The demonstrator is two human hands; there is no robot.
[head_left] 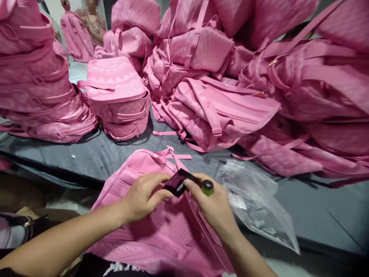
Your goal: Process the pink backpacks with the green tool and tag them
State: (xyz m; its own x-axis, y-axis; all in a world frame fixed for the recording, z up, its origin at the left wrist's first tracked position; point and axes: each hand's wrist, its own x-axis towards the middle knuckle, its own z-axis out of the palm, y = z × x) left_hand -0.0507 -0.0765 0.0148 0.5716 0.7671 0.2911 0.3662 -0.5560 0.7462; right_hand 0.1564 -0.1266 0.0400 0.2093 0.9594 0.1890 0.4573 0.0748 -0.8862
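1. Backpack (pixel 161 231), one, pink perforated mesh, lower centre on grey worktop (pixel 86 157).
2. Left hand (pixel 144 195) and right hand (pixel 215 206) pinch one flat dark tag (pixel 176 183) over it.
3. Right hand also clasps one green-capped cylinder (pixel 207 187).

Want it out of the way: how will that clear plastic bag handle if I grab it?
The clear plastic bag looks crumpled and thin, so it is probably floppy and light. Its glossy film may slip on the grey table. Small contents inside could shift.
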